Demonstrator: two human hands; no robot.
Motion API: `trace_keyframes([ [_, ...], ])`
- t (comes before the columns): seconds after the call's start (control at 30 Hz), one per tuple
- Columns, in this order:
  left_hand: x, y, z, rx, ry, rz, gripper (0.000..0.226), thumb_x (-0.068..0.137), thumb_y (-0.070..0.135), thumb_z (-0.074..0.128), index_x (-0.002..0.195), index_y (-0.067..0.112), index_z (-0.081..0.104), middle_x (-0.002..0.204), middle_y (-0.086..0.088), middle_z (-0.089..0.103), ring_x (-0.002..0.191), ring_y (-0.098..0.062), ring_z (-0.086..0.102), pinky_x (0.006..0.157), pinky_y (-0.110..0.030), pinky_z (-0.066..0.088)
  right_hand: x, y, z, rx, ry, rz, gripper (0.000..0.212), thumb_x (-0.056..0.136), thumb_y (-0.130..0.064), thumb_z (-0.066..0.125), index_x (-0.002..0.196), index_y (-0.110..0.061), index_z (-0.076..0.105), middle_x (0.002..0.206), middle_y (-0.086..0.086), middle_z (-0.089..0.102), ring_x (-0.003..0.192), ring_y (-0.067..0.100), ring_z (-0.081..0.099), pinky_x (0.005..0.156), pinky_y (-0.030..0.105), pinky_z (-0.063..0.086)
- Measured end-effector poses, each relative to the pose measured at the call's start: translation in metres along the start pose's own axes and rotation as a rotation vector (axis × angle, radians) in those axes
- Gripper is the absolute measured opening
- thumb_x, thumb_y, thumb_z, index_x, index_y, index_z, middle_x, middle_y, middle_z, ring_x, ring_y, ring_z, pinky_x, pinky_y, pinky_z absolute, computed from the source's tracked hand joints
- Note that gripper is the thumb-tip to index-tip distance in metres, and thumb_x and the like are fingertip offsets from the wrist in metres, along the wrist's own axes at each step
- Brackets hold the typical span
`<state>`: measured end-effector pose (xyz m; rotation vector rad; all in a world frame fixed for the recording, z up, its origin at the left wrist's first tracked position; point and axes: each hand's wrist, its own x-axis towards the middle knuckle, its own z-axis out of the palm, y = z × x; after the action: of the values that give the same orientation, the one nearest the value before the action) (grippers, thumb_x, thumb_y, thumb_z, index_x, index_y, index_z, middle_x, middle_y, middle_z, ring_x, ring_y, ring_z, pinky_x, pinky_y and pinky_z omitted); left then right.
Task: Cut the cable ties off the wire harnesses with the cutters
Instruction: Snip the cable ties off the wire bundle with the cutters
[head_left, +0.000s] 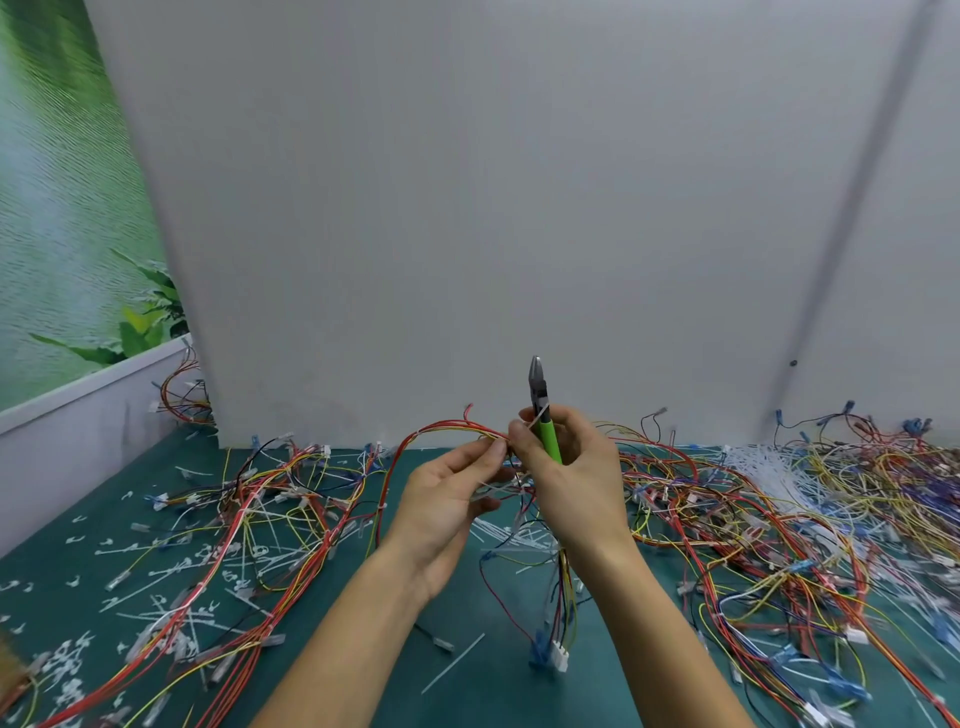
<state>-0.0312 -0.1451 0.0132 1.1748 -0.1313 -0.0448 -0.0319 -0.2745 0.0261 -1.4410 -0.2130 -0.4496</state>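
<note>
On my feed the cutters (540, 410) stood upright just below frame centre. The grey nose pointed up, the jaws looked closed, and nothing was between the blades. The green handles ran down into the right hand (571, 478), whose fingers curled round them. That hand's thumb and forefinger also pinched a thin white cable tie (535, 418), which lay slantwise across the cutters just under the nose.

Just left of that, the left hand (447, 504) was palm-up, with its fingertips (496, 447) pinching the wire harness (436, 427) right beside the right thumb. The harness's red and yellow wires arched left from the pinch, and the rest hung down between the wrists to a white connector (558, 652) on the green mat (467, 691). I could not tell if the tie was looped round the harness.

A loose harness pile (270, 499) lay at the left, and a bigger tangle (779, 509) at the right. Cut tie scraps (171, 566) were scattered at the lower left, and a sheaf of white ties (758, 467) lay at the right by the wall. A plain white panel (519, 208) filled the upper frame.
</note>
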Motion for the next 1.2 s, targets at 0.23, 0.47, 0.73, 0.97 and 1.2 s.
trace_keyframes([
  [0.23,-0.007,-0.001,0.009,0.219,0.094,0.179,0.034,0.075,0.039,0.076,0.107,0.028,0.078,0.1,0.012,0.078,0.083,0.007,0.068,0.068,-0.013,0.048,0.007,0.0,-0.007,0.149,-0.037,0.223,0.007,0.094,-0.019,0.074,0.101,-0.017,0.074,0.088,-0.006,0.077,0.084,0.009,0.072,0.072,0.026,0.056],
  [0.47,-0.005,-0.001,0.005,0.412,0.112,0.497,0.04,0.092,0.008,0.071,0.074,0.042,0.079,0.076,0.013,0.074,0.067,0.002,0.062,0.064,-0.012,0.049,0.005,0.001,-0.004,0.165,-0.077,0.241,0.007,0.094,-0.017,0.074,0.1,-0.015,0.074,0.084,-0.005,0.074,0.079,0.009,0.071,0.08,0.04,0.057],
  [0.73,-0.005,-0.003,0.001,0.538,0.159,0.54,0.013,0.094,0.016,0.07,0.087,0.023,0.077,0.074,0.013,0.072,0.063,0.001,0.061,0.058,-0.011,0.045,0.003,0.0,-0.004,0.144,-0.098,0.209,0.004,0.092,-0.016,0.076,0.092,-0.02,0.077,0.088,0.0,0.077,0.088,0.019,0.073,0.095,0.051,0.058],
  [0.97,-0.01,0.01,0.007,0.433,-0.001,0.398,0.023,0.099,0.019,0.063,0.098,0.038,0.076,0.097,0.019,0.077,0.092,0.003,0.07,0.076,-0.009,0.049,0.008,-0.003,-0.009,0.372,-0.175,0.323,0.016,0.079,-0.022,0.08,0.093,-0.014,0.075,0.087,0.005,0.07,0.083,0.019,0.068,0.075,0.037,0.055],
  [1.2,-0.014,0.005,0.019,-0.011,-0.092,0.119,0.036,0.096,0.018,0.06,0.13,0.009,0.067,0.127,-0.001,0.071,0.127,-0.01,0.06,0.116,-0.032,0.038,0.009,-0.008,-0.009,0.494,-0.242,0.417,0.012,0.085,-0.021,0.075,0.091,-0.011,0.076,0.088,0.007,0.071,0.077,0.017,0.067,0.069,0.032,0.055],
])
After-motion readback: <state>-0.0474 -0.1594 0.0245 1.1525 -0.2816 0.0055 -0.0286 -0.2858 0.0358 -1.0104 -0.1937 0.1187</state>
